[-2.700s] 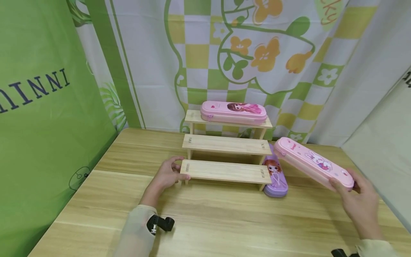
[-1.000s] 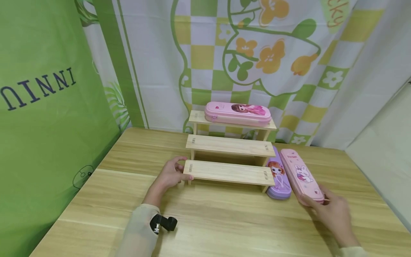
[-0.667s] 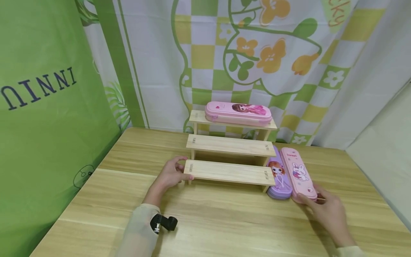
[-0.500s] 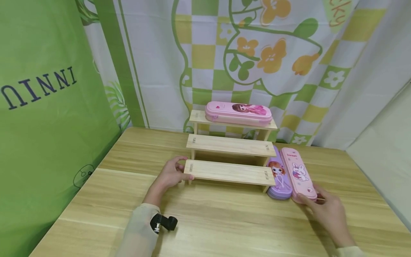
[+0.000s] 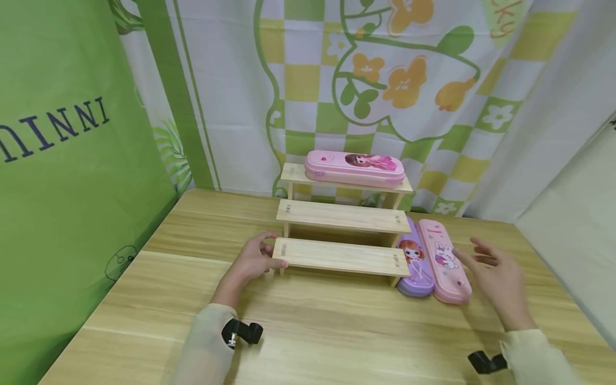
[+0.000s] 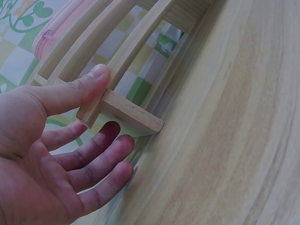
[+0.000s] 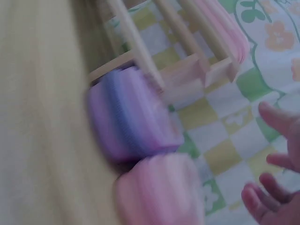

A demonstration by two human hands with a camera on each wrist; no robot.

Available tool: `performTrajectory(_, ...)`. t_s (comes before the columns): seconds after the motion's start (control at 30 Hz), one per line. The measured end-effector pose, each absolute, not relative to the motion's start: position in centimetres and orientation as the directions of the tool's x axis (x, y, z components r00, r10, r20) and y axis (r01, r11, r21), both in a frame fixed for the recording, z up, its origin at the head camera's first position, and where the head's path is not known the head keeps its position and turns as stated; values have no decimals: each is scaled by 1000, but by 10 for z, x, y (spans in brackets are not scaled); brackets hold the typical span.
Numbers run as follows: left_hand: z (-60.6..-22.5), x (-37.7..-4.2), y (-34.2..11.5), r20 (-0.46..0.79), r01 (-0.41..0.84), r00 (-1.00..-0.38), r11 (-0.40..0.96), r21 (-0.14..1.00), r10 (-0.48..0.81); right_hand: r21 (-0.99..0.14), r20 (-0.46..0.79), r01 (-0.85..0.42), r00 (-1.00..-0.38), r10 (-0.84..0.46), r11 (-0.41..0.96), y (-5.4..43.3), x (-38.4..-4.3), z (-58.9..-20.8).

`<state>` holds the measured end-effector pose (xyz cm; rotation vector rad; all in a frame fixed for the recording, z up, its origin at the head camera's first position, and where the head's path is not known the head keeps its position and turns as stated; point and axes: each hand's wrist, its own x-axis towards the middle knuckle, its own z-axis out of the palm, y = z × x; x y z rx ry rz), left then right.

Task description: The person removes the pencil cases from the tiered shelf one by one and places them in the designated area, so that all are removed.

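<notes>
My left hand [image 5: 252, 259] holds the left end of the bottom tier of a three-step wooden display shelf [image 5: 337, 256]. In the left wrist view, the thumb of the left hand [image 6: 42, 136] lies on the board's end, with the other fingers bent around below it. A pink pencil case [image 5: 356, 168] with a doll print lies across the top tier. Against the shelf's right side, a purple pencil case [image 5: 415, 267] lies lengthwise on the table. Alongside it is a pink rabbit pencil case [image 5: 445, 267]. My right hand [image 5: 500, 283] hovers by that case, fingers loosely spread, holding nothing.
The wooden table [image 5: 313, 331] reaches back to a checked, flowered curtain [image 5: 303, 80]. A green fabric panel [image 5: 72, 214] stands on the left, and a pale one [image 5: 577, 176] on the right. Both sleeves carry black wrist mounts [image 5: 247, 331].
The pink rabbit pencil case came down from the air onto the table and slid left against the purple one. My right hand then released it and lifted away. The left hand stays on the shelf.
</notes>
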<state>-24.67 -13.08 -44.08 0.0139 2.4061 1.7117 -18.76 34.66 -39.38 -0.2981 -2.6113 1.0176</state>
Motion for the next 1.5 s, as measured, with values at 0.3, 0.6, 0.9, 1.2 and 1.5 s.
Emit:
performTrajectory(0.3,-441,-249,-133,-148,-103,-982,331,938,114,-789,339,-190,-928,156,584,298,-252,-358)
performTrajectory(0.6,-439,-249,-132,-145,-102,-982,311,945,117,-842,317,-233,-944,95,486,260,-308,-321)
performTrajectory(0.9,-440,-250,-133,-147,-106,-982,305,946,116,-827,305,-284,-952,-36,485,242,-332,-312)
performTrajectory(1.2,-442,-249,-129,-151,-113,-982,298,948,109,-807,241,-222,-970,-38,547,242,-340,-312)
performTrajectory(1.5,-439,-248,-129,-155,-116,-982,306,945,105,-858,211,-191,-977,-10,477,239,-343,-313)
